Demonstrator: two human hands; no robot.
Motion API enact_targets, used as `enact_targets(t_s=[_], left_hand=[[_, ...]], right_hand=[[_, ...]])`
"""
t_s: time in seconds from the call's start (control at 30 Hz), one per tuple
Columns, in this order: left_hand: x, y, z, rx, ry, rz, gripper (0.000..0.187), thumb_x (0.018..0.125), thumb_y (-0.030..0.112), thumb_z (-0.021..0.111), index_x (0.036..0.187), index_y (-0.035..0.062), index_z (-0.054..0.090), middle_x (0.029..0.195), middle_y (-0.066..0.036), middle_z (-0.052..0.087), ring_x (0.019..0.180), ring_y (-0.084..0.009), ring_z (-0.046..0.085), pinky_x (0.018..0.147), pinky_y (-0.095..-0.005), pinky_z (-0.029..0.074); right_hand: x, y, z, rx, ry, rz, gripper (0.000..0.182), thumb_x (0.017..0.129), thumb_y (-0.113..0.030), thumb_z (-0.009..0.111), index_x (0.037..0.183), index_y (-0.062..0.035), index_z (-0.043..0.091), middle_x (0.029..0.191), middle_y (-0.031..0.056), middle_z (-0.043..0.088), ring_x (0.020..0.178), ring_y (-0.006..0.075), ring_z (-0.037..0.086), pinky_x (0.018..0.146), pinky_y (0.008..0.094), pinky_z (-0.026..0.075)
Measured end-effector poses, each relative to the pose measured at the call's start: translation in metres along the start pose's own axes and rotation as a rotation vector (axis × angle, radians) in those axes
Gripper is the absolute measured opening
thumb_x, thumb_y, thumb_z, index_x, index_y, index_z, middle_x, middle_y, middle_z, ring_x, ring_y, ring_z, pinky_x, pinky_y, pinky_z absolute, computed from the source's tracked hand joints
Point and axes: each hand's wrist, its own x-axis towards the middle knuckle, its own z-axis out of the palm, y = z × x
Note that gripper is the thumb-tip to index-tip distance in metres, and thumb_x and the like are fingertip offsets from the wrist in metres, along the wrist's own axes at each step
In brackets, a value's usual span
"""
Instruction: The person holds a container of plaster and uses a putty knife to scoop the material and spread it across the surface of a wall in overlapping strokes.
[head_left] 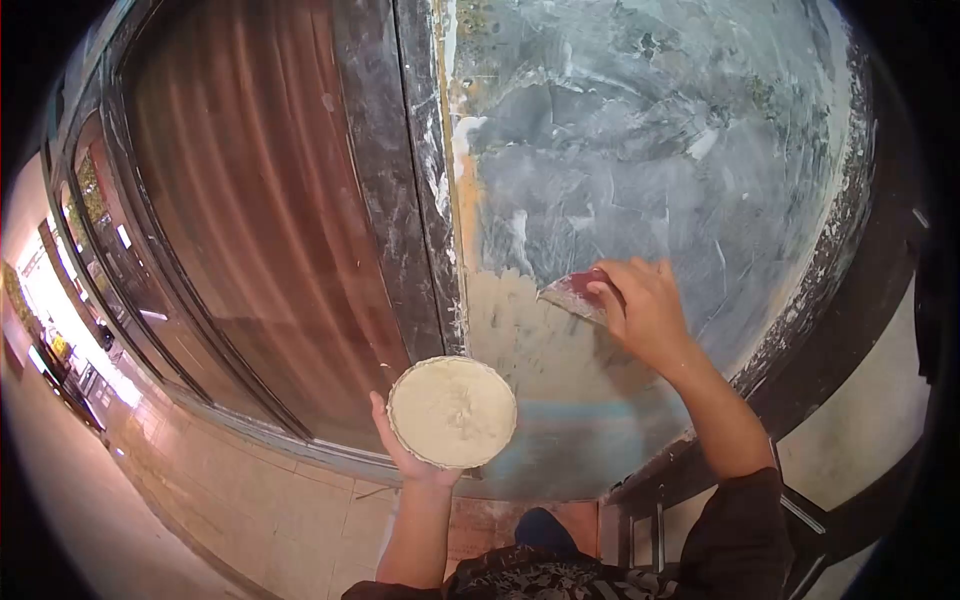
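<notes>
The right hand (648, 312) pinches a scraper (572, 294), beige coating (510, 320) below its fingers, mostly uncoated grey panel (620, 200) above; left hand (428, 475) cups a putty tub (515, 412).

Distortion: fisheye curve, black corners
Left opening (100, 370): blown-out white daylight, glare on floor (250, 510)
Wall panel (640, 190): moderate, cool light
Shadow: soft, beneath right hand (645, 310)
Glass (260, 200): dim, faint streaky sheen
</notes>
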Motion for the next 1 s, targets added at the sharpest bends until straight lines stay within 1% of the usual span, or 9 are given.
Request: enact_targets(t_s=[0.13,0.2,0.3,0.5,0.57,0.7,0.8,0.87,1.0], left_hand=[[0.001,0.001,-0.003,-0.029,-0.054,0.002,0.082,0.100,0.073,0.033,0.143,0.0067,0.054,0.144,-0.015,0.058,0.129,-0.0364,0.058,0.107,-0.0534,0.050],[0.002,0.002,-0.003,0.021,0.032,0.008,0.082,0.100,0.072,0.032,0.143,0.0067,0.054,0.145,-0.015,0.057,0.129,-0.0365,0.058,0.107,-0.0537,0.050],[0.003,0.004,-0.004,0.023,-0.003,-0.001,0.082,0.100,0.072,0.032,0.144,0.0065,0.054,0.145,-0.016,0.057,0.130,-0.0368,0.058,0.107,-0.0539,0.050],[0.004,0.004,-0.004,-0.012,-0.036,-0.001,0.082,0.099,0.073,0.033,0.144,0.0065,0.053,0.145,-0.015,0.057,0.130,-0.0371,0.057,0.107,-0.0543,0.049],[0.004,0.005,-0.006,0.008,0.044,0.016,0.082,0.099,0.073,0.034,0.144,0.0067,0.054,0.145,-0.015,0.057,0.129,-0.0366,0.057,0.107,-0.0542,0.049],[0.004,0.006,-0.010,0.018,0.005,0.000,0.082,0.099,0.073,0.034,0.144,0.0077,0.054,0.144,-0.015,0.057,0.129,-0.0360,0.057,0.106,-0.0539,0.049],[0.004,0.007,-0.011,0.031,0.001,0.006,0.081,0.099,0.074,0.035,0.144,0.0087,0.053,0.145,-0.014,0.056,0.130,-0.0353,0.056,0.107,-0.0538,0.049],[0.005,0.007,-0.013,-0.002,0.030,0.055,0.081,0.099,0.074,0.034,0.145,0.0097,0.053,0.146,-0.013,0.055,0.132,-0.0353,0.055,0.107,-0.0545,0.048],[0.001,0.009,-0.010,-0.015,0.004,0.016,0.081,0.099,0.074,0.034,0.145,0.0101,0.052,0.147,-0.014,0.054,0.133,-0.0362,0.054,0.108,-0.0559,0.047]], right_hand=[[0.003,0.006,0.000,0.015,0.054,0.024,0.018,0.094,-0.020,0.071,0.108,-0.0087,0.071,0.090,0.0040,0.072,0.080,0.0240,0.062,0.077,0.0403,0.037],[0.003,0.005,0.000,0.029,0.049,0.035,0.018,0.094,-0.020,0.071,0.108,-0.0086,0.070,0.090,0.0040,0.072,0.080,0.0240,0.062,0.077,0.0403,0.036],[0.002,0.004,0.003,0.025,0.011,0.024,0.018,0.094,-0.019,0.071,0.108,-0.0085,0.070,0.090,0.0042,0.073,0.079,0.0242,0.061,0.077,0.0401,0.036],[0.006,0.009,0.002,0.041,0.097,0.030,0.018,0.094,-0.019,0.070,0.109,-0.0074,0.070,0.091,0.0046,0.073,0.080,0.0241,0.061,0.077,0.0403,0.036],[0.001,0.008,0.005,0.059,0.045,0.010,0.018,0.094,-0.018,0.070,0.109,-0.0068,0.070,0.092,0.0043,0.073,0.080,0.0241,0.061,0.078,0.0405,0.036],[0.005,0.006,0.009,-0.016,0.024,0.020,0.018,0.095,-0.018,0.070,0.108,-0.0064,0.070,0.094,0.0043,0.073,0.080,0.0241,0.061,0.080,0.0402,0.035],[0.011,0.010,0.001,0.049,0.072,0.065,0.017,0.095,-0.018,0.069,0.108,-0.0065,0.070,0.093,0.0040,0.072,0.081,0.0241,0.061,0.080,0.0399,0.035],[0.008,0.010,0.001,0.055,0.079,0.060,0.017,0.095,-0.018,0.070,0.108,-0.0071,0.069,0.093,0.0032,0.072,0.082,0.0240,0.061,0.080,0.0399,0.035],[0.003,0.007,0.013,0.026,0.032,0.008,0.017,0.095,-0.017,0.069,0.109,-0.0079,0.069,0.092,0.0030,0.071,0.083,0.0241,0.061,0.080,0.0405,0.034]])
